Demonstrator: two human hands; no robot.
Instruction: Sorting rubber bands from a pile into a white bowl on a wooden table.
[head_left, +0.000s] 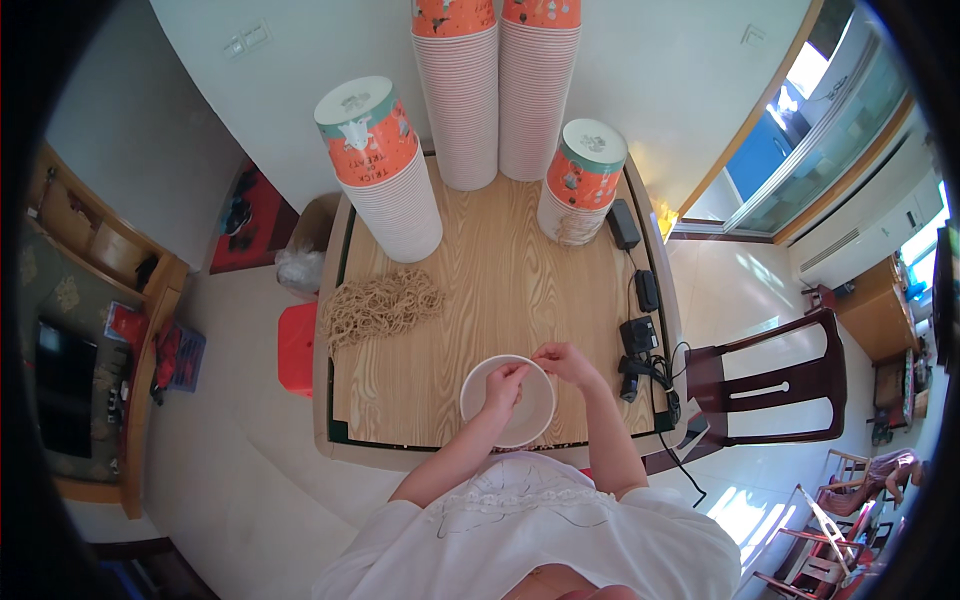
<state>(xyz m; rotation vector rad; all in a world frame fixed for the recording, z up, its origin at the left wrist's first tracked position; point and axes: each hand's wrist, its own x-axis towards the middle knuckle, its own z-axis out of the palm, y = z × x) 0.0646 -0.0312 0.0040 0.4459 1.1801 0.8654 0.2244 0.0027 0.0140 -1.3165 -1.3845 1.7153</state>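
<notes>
A white paper bowl stands on the wooden table near its front edge. My left hand reaches down inside the bowl with its fingers bent. My right hand pinches the bowl's far right rim. Whether a string runs between the hands is too small to tell. A loose pile of tan string loops lies on the table to the left.
Tall stacks of orange-and-white paper cups stand at the back: one at left, two in the middle, a short one at right. Black chargers and cables line the right edge. A dark wooden chair stands to the right.
</notes>
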